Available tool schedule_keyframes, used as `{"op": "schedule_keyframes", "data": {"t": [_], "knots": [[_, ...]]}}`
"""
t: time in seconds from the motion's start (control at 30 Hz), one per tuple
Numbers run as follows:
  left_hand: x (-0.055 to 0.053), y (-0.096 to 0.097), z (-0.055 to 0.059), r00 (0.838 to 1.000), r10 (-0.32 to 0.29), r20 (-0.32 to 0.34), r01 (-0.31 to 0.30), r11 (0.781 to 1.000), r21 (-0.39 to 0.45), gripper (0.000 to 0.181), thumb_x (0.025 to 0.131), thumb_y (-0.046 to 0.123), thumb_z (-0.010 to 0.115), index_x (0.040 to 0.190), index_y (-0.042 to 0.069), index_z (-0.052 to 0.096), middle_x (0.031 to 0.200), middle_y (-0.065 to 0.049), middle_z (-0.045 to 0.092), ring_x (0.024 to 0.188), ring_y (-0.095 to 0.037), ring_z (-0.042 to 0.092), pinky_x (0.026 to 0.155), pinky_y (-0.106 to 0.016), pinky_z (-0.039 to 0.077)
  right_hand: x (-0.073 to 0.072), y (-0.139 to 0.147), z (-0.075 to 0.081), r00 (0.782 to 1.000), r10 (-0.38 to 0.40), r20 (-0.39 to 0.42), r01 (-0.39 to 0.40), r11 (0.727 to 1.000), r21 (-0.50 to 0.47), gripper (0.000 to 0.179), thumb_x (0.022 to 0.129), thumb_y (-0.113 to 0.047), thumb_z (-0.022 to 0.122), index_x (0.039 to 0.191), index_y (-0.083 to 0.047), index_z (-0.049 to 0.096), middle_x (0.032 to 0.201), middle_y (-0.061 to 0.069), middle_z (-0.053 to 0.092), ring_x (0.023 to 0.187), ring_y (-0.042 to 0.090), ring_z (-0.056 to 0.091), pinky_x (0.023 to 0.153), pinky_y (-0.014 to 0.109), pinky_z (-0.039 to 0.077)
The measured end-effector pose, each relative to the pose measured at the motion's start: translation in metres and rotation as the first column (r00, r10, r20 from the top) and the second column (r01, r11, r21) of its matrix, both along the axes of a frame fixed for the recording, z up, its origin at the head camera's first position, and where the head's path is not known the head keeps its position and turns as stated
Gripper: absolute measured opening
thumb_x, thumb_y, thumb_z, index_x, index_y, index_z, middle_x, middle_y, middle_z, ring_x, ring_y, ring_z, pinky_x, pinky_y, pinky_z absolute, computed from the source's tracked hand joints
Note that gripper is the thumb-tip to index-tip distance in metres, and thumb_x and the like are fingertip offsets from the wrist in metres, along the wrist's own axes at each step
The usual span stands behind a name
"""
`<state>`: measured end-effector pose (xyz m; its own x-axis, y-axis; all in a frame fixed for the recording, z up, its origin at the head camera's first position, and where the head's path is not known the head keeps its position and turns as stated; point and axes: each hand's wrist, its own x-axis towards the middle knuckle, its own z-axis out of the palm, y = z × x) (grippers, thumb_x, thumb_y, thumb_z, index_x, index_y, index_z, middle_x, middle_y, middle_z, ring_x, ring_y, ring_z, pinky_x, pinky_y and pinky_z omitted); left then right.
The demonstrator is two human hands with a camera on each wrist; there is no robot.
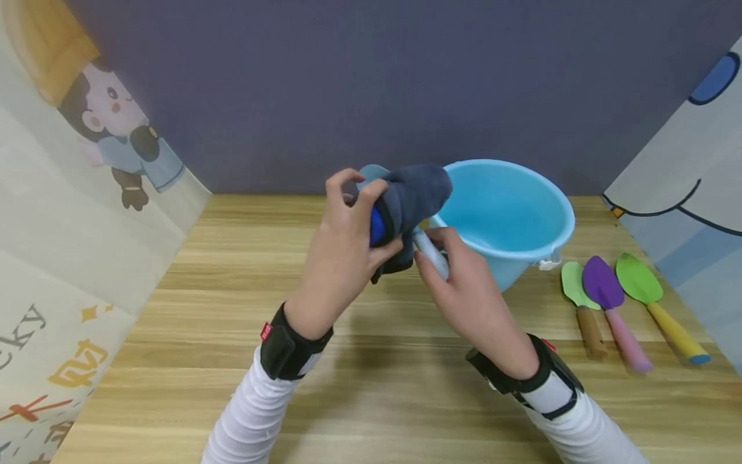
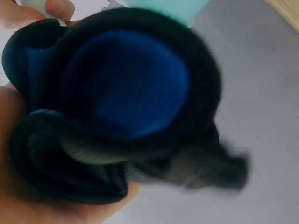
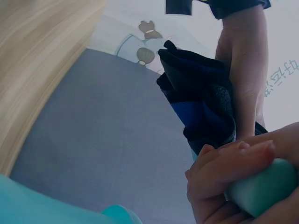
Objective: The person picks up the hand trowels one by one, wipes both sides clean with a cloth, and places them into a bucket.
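Fingers of the left hand (image 1: 339, 254) curl round a dark grey cloth (image 1: 422, 190) with a blue side showing, while the right hand's (image 1: 472, 290) fingers close on the handle of a light blue tool (image 1: 432, 252). I have both off the worktop (image 1: 232, 303), in front of the dark back wall. Cloth wraps the tool's middle; its rounded blade only peeps out near the left fingertips, so I cannot tell how much is covered.

My reading is that wiping the tool is the step in hand. Next, I think, I need to keep the handle steady on the right, work the cloth along the blade with the left, then uncover it to check.

A light blue bucket (image 1: 501, 206) stands close behind the right hand, just beside the cloth, leaving little room to swing that way. Right of it lie a green spatula (image 1: 580, 290), a purple trowel (image 1: 604, 283) and a yellow-handled green trowel (image 1: 640, 280), well clear of both hands.
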<state>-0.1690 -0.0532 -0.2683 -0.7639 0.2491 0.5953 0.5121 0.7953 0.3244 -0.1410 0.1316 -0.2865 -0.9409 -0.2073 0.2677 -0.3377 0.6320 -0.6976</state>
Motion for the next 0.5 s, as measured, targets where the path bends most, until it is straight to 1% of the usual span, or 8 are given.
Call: {"op": "schedule_keyframes", "data": {"t": [0.1,0.13,0.2,0.23,0.3,0.33,0.43,0.5], "knots": [[0.0012,0.0009,0.0030,0.999,-0.002,0.037,0.002,1.000,0.011,0.071,0.085,0.032,0.084,0.144,0.026,0.046,0.151,-0.015,0.034,0.100,-0.034,0.068,0.077,-0.044,0.062,0.0004,0.0000,0.0007,1.000,0.007,0.013,-0.007,1.000,-0.028,0.032,0.107,-0.024,0.050,0.133,-0.006,0.052,0.100,0.011,0.060,0.075,0.021,0.054,0.067,0.035,0.046],[0.0016,0.0016,0.0037,0.999,-0.004,0.050,0.004,1.000,0.005,0.071,0.085,0.034,0.084,0.146,0.029,0.048,0.153,-0.014,0.034,0.093,-0.032,0.069,0.074,-0.043,0.062,0.0005,0.0001,0.0010,1.000,0.009,0.019,-0.008,0.999,-0.036,0.032,0.107,-0.024,0.050,0.133,-0.006,0.051,0.100,0.011,0.060,0.075,0.021,0.053,0.067,0.035,0.045],[0.0028,0.0034,0.0038,0.998,-0.009,0.069,0.011,0.999,-0.032,0.075,0.085,0.039,0.083,0.150,0.034,0.045,0.157,-0.012,0.032,0.077,-0.029,0.068,0.064,-0.040,0.061,0.0005,0.0006,0.0015,1.000,0.008,0.029,-0.007,0.999,-0.050,0.031,0.107,-0.025,0.049,0.133,-0.007,0.052,0.099,0.011,0.059,0.073,0.021,0.052,0.066,0.036,0.045],[0.0033,0.0041,0.0029,0.997,-0.010,0.074,0.014,0.998,-0.057,0.079,0.084,0.041,0.082,0.152,0.035,0.041,0.157,-0.013,0.032,0.076,-0.029,0.068,0.061,-0.039,0.060,0.0005,0.0009,0.0018,0.999,0.007,0.032,-0.006,0.998,-0.056,0.031,0.107,-0.025,0.049,0.133,-0.007,0.052,0.099,0.011,0.059,0.073,0.021,0.052,0.066,0.036,0.045],[0.0039,0.0053,0.0004,0.997,-0.014,0.082,0.021,0.996,-0.084,0.088,0.083,0.042,0.083,0.155,0.033,0.032,0.157,-0.013,0.031,0.085,-0.030,0.068,0.059,-0.040,0.059,0.0000,0.0016,0.0022,0.999,0.007,0.036,-0.005,0.998,-0.065,0.032,0.107,-0.026,0.048,0.133,-0.007,0.051,0.100,0.010,0.059,0.075,0.021,0.053,0.068,0.036,0.046],[0.0039,0.0059,-0.0013,0.996,-0.017,0.083,0.023,0.997,-0.072,0.093,0.082,0.040,0.084,0.155,0.031,0.027,0.155,-0.013,0.035,0.090,-0.030,0.069,0.060,-0.041,0.059,-0.0002,0.0020,0.0026,0.999,0.007,0.040,-0.004,0.998,-0.070,0.032,0.107,-0.027,0.048,0.133,-0.007,0.051,0.101,0.010,0.059,0.075,0.021,0.053,0.068,0.036,0.046],[0.0040,0.0067,-0.0050,0.997,-0.036,0.064,0.037,0.999,-0.005,0.099,0.081,0.029,0.087,0.149,0.020,0.016,0.144,-0.015,0.048,0.108,-0.032,0.067,0.069,-0.045,0.061,-0.0009,0.0030,0.0036,0.999,0.006,0.040,-0.002,0.996,-0.085,0.035,0.107,-0.028,0.047,0.136,-0.007,0.049,0.107,0.011,0.059,0.080,0.022,0.054,0.072,0.037,0.046],[0.0042,0.0077,-0.0057,0.997,-0.068,0.031,0.066,0.996,0.064,0.092,0.081,0.019,0.086,0.143,0.014,0.018,0.143,-0.014,0.051,0.110,-0.031,0.067,0.074,-0.045,0.061,-0.0010,0.0035,0.0048,0.999,0.000,0.044,0.003,0.996,-0.089,0.038,0.108,-0.029,0.046,0.138,-0.007,0.047,0.108,0.011,0.058,0.083,0.023,0.054,0.073,0.038,0.046]]}}
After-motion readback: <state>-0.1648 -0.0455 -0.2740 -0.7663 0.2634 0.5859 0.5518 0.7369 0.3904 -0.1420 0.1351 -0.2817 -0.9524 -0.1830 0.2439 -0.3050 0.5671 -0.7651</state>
